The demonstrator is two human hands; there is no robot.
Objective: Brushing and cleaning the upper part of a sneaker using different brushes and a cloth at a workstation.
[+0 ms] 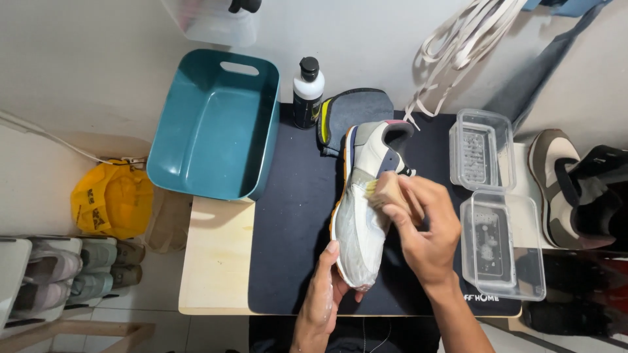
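Sneaker (366, 196), a low grey-and-white athletic shoe with a cream heel panel, dark collar lining and a thin orange-yellow line along the sole edge, lies on a dark rectangular mat (294, 216) with its toe pointing toward the wearer of the camera. Its toe and forefoot appear pale and filmy, as though coated with foam. The right hand (425, 225) is curled closed around a small wooden-handled brush (386, 191), whose pale bristles rest on the upper near the laces. The left hand (325, 294), fingers loosely bent and partly open, steadies the shoe at the toe, thumb against the sole edge; whitish residue marks the skin.

The mat covers most of a light wooden tabletop (216, 261). Just right of the shoe stand two clear rectangular plastic containers (500, 242), one behind the other. Behind the heel lie a dark insole with a yellow edge (353, 111) and a black-capped bottle with white top and dark body (307, 91). A teal plastic basin with a cut-out handle (216, 124) sits at the table's left rear corner. White laces (458, 46) hang against the wall. A yellow cap (112, 199) and shelved shoes (72, 268) lie lower left; further brown-and-black footwear (575, 189) rests at the right.
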